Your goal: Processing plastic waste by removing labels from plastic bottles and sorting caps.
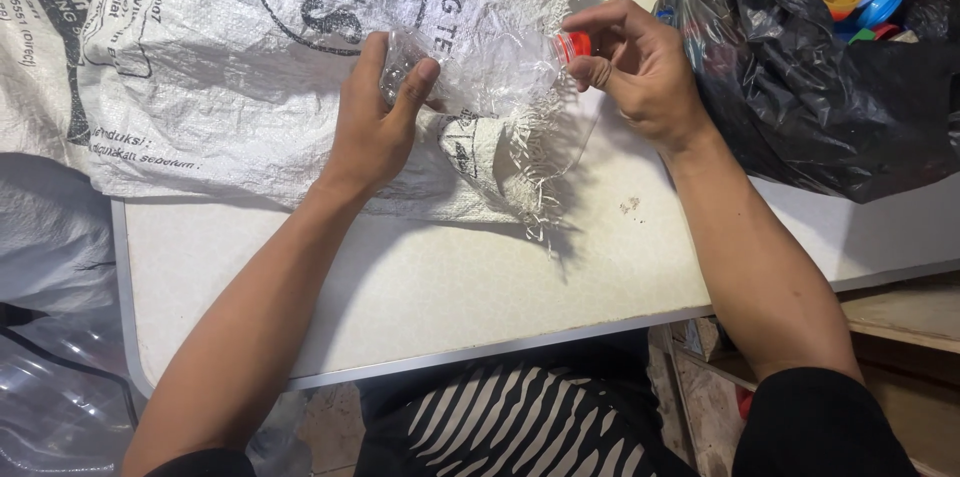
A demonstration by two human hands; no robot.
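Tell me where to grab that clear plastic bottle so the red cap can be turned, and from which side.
Grip the clear plastic bottle around its body near the base, coming from below as the left hand does. It lies sideways over the woven sack, with the red cap pointing right. That leaves the neck free for the right hand, whose fingertips pinch the cap from the right.

A white table bears a woven sack and a black bag.

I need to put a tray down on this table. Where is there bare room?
Bare table lies between the woven sack and the near edge, between the forearms. Crowded: sack at the back, black bag of caps on the right.
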